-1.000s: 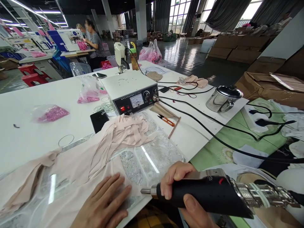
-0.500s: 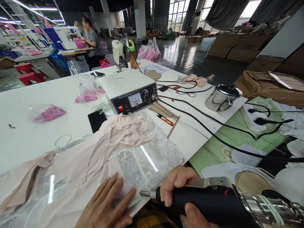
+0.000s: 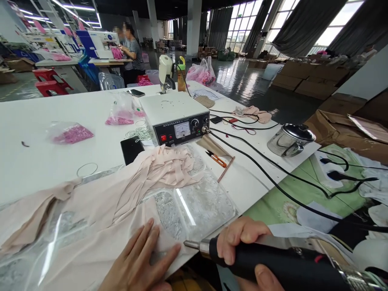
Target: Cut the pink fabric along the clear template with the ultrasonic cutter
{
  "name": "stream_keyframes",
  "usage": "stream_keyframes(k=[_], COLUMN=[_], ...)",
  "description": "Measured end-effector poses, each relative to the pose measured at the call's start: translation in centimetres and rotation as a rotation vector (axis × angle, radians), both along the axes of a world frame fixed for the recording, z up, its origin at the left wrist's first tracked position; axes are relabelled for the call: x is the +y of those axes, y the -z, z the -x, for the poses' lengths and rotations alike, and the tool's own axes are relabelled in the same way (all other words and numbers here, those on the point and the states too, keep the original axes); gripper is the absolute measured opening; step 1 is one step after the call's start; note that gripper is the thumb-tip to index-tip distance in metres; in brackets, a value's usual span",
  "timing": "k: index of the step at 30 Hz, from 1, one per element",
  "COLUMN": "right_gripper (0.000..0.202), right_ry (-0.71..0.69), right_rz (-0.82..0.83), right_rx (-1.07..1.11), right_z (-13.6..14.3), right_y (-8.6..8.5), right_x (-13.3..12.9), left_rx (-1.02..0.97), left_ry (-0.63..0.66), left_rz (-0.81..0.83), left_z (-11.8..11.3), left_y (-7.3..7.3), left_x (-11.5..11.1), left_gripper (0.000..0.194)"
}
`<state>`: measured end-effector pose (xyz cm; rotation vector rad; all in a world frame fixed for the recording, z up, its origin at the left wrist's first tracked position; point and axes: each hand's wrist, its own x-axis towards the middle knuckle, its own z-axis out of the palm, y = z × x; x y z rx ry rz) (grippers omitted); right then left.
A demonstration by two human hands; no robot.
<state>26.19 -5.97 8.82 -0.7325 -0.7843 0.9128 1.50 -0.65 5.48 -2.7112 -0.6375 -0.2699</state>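
Note:
My left hand (image 3: 141, 256) lies palm down with its fingers spread on a pale pink fabric piece (image 3: 91, 252) near the table's front edge. In my right hand (image 3: 242, 242) is a black handheld ultrasonic welder (image 3: 273, 258), fingers wrapped round its body. Its narrow metal tip points left, close beside a finger of my left hand at the fabric's edge; whether it touches the cloth I cannot tell. Under the fabric lies a clear plastic sheet or board (image 3: 206, 210) with a mottled look. A heap of pale pink fabric strips (image 3: 169, 165) sits farther back on it.
A control box (image 3: 182, 129) with a dial stands behind, black cables running right. Orange thread snips (image 3: 216, 158), a phone (image 3: 131, 149), bags of pink bits (image 3: 71, 133) and a lidded steel mug (image 3: 289, 141) are on the table (image 3: 30, 121). A person (image 3: 132, 50) sits at a sewing machine.
The view has shifted, so most things appear farther right. My left hand stays flat on the fabric, and the welder's tip remains close beside its finger.

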Motion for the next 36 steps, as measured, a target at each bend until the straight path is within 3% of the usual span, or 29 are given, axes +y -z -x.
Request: stream_keyframes(k=[18, 22, 28, 36], right_gripper=[0.017, 0.017, 0.012, 0.015], right_ry=[-0.013, 0.007, -0.003, -0.025], right_rz=[-0.033, -0.020, -0.007, -0.052], right_rx=[-0.130, -0.162, -0.183, -0.123], right_z=[1.4, 1.6, 1.8, 2.0], right_y=[0.3, 0.4, 0.2, 0.3], right_x=[0.9, 0.9, 1.0, 1.4], left_rx=[-0.097, -0.063, -0.172, -0.020], left_ry=[-0.053, -0.050, -0.055, -0.051], left_rz=[0.125, 0.147, 0.145, 0.063], left_z=[-0.7, -0.6, -0.3, -0.3], left_y=[1.1, 1.1, 2.3, 0.4], left_x=[-1.2, -1.3, -1.4, -1.2], left_gripper=[0.112, 0.108, 0.103, 0.103])
